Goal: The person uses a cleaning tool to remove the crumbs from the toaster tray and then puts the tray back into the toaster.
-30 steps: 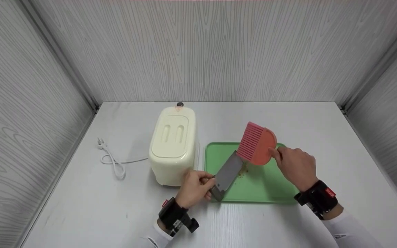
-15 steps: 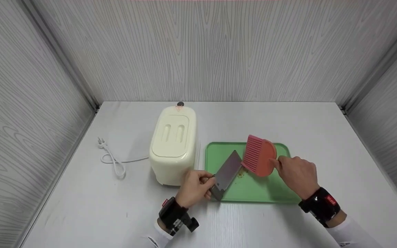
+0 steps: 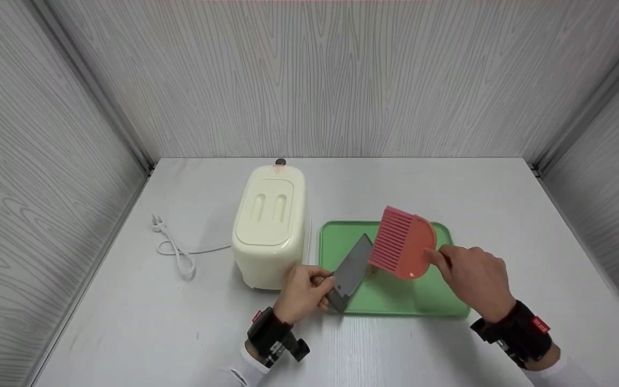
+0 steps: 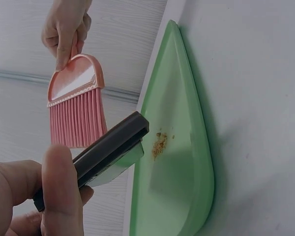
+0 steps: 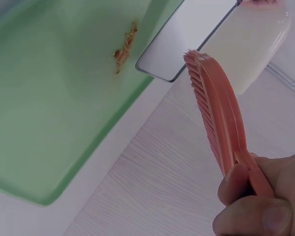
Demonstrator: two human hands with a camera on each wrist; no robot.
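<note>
My left hand point(image 3: 301, 293) pinches the dark end of a flat grey crumb tray point(image 3: 353, 266), which slants over the left part of a green tray point(image 3: 411, 301). In my right hand point(image 3: 476, 279) is the handle of a small hand brush point(image 3: 417, 247) with an orange head and pink bristles. The bristle tips overlap the crumb tray's right edge in the head view. In the right wrist view the brush is seen edge-on, its bristles off to the left. Brown crumbs point(image 4: 160, 145) lie in a small heap on the green tray, below the crumb tray.
A cream toaster point(image 3: 266, 215) with its lid on stands just left of the green tray, close to my left hand. Its white cord and plug point(image 3: 159, 224) lie on the table further left. Grey wood-grain panels point(image 3: 342, 80) enclose the table at the back and sides.
My right hand has come nearer to me and slightly right. The brush has dropped toward the green tray, then shifted back left to the crumb tray's edge. My left hand stays put.
</note>
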